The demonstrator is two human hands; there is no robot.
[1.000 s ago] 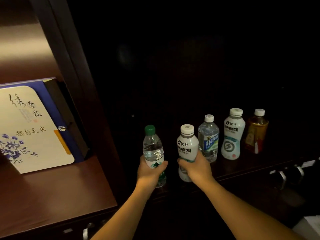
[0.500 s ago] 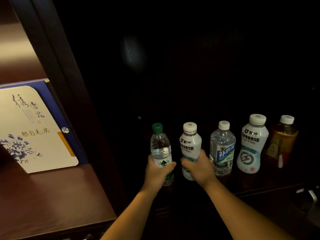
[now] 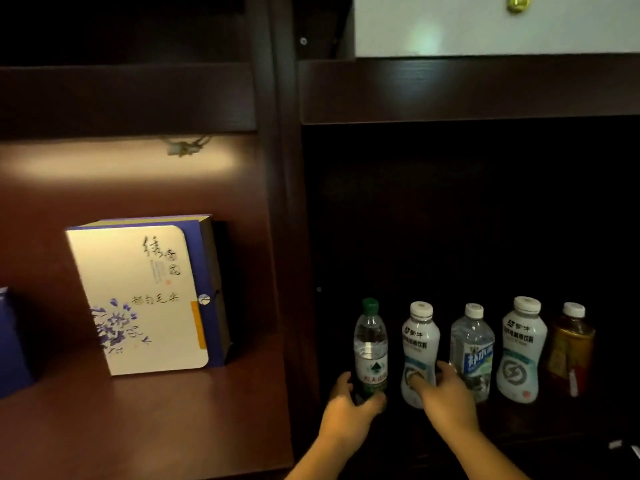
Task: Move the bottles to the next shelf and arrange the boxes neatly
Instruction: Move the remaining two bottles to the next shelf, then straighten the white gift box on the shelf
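The bottles stand in one row on the dark right shelf [image 3: 519, 420], close to its front edge, so both hands can reach them without stretching. The left hand [image 3: 349, 407] is nearest; its grip is wrapped around the bottom of the green-capped water bottle [image 3: 370, 348], low down where the bottle is easy to lift straight up. The right hand [image 3: 446, 396] has its grip closed around the lower part of the white drink bottle [image 3: 419, 351] just beside it. I think taking two at once means fewer trips to the next shelf (that is a guess from how the hands sit). Both bottles are upright and look like they are touching the shelf, though it is too dark to be sure.

Further right stand a clear bottle with a blue label [image 3: 472, 348], a second white bottle [image 3: 523, 348] and an amber bottle [image 3: 571, 348], all upright with small gaps between them. That makes five bottles.

Past the wooden divider, on the lit left shelf [image 3: 156, 417], a cream and blue box [image 3: 138, 299] stands on end, facing out. A blue box [image 3: 12, 341] peeks in at the left edge. Highest and farthest, a pale box [image 3: 485, 26] sits on the upper shelf. That makes three boxes that I can see.
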